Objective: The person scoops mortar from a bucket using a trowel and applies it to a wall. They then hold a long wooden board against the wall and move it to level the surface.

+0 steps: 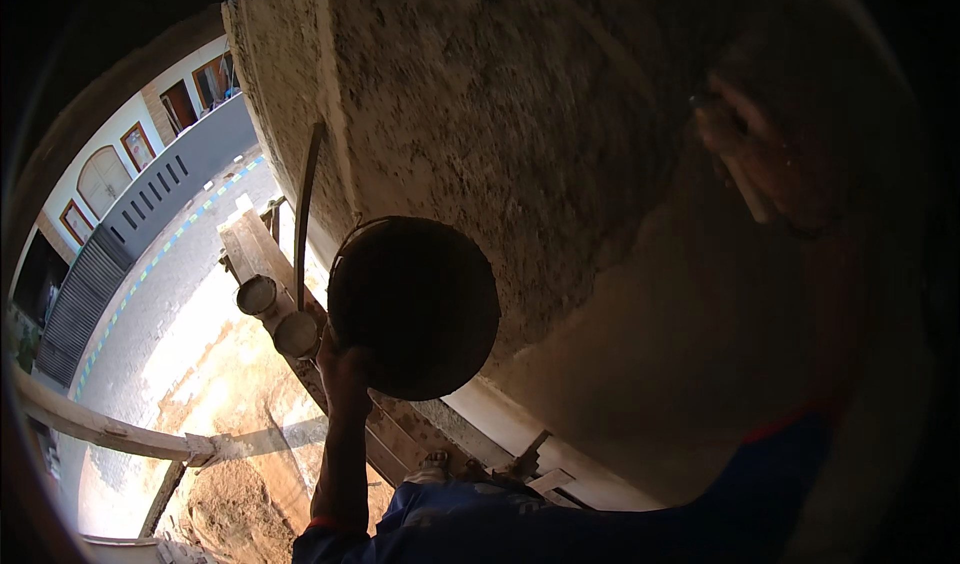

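My left hand point(342, 369) is closed on the lower-left rim of a dark round bucket point(413, 307), whose inside is in deep shadow. My right hand point(765, 149), at the upper right in dim light, grips a pale tool point(742, 186) that I cannot make out clearly, near the rough plastered wall point(470, 94). Two small round containers point(256, 294) point(296, 334) stand on the wooden planks point(248, 239) left of the bucket. A long thin strip point(308, 204) stands upright behind the bucket, against the wall.
Wooden scaffold boards point(395, 439) run beneath me, with a beam point(100, 422) crossing at the left. Far below lie sandy ground point(230, 494) and a paved street point(130, 334). A grey fence wall point(175, 184) and a white building point(100, 169) stand across the street.
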